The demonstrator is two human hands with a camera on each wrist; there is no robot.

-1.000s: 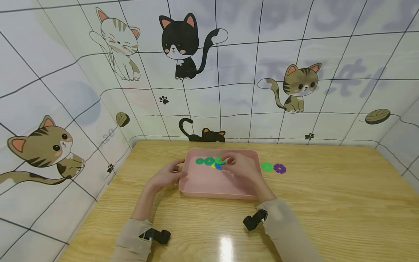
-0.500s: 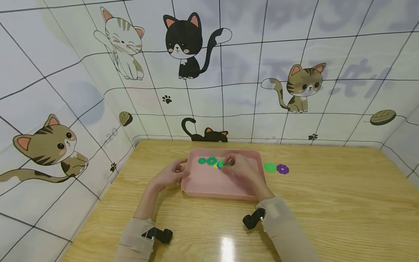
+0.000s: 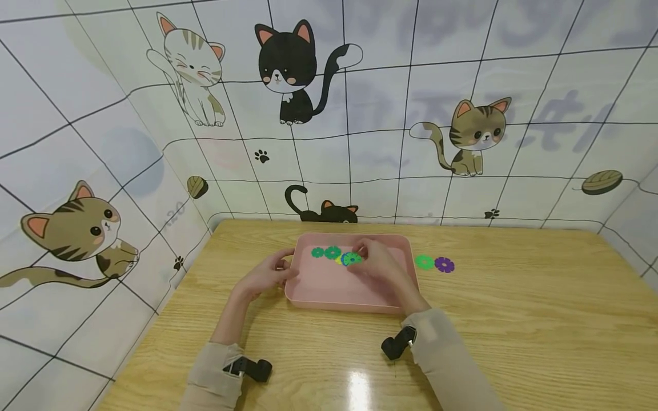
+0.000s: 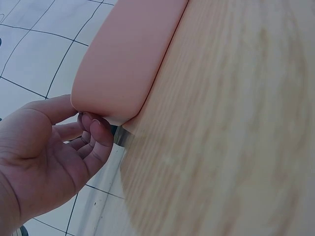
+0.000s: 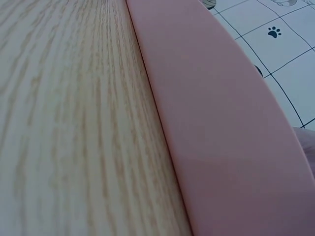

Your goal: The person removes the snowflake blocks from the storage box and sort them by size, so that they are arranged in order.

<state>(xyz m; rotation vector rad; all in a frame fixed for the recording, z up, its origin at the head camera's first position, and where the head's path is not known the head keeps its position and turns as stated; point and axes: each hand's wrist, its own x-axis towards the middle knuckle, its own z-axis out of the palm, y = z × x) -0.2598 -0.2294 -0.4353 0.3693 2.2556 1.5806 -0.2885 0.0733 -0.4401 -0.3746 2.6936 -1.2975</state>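
A shallow pink tray [image 3: 329, 288] stands on the table. My left hand [image 3: 262, 277] grips its left end; in the left wrist view that hand [image 4: 54, 147] has its thumb at the rim and its other fingers curled by the side wall. Over the tray, my right hand [image 3: 382, 264] pinches a green notched plastic disc [image 3: 353, 260] by its right side. Behind that disc show a blue disc [image 3: 344, 260] and a bit of a yellow disc [image 3: 338, 260], both mostly covered. Two darker green discs, a smaller [image 3: 317, 252] and a larger [image 3: 332, 252], lie to their left.
On the wooden table [image 3: 514, 308], right of the tray, lie a light green disc [image 3: 425, 262] and a purple disc [image 3: 444, 265]. A wall covering [image 3: 380, 154] with printed cats rises behind the table. In the right wrist view the tray's front wall [image 5: 211, 118] hides most of the hand.
The green disc in my right hand has come down a little and turned its flat face up, covering more of the blue disc. My left hand keeps its place at the tray.
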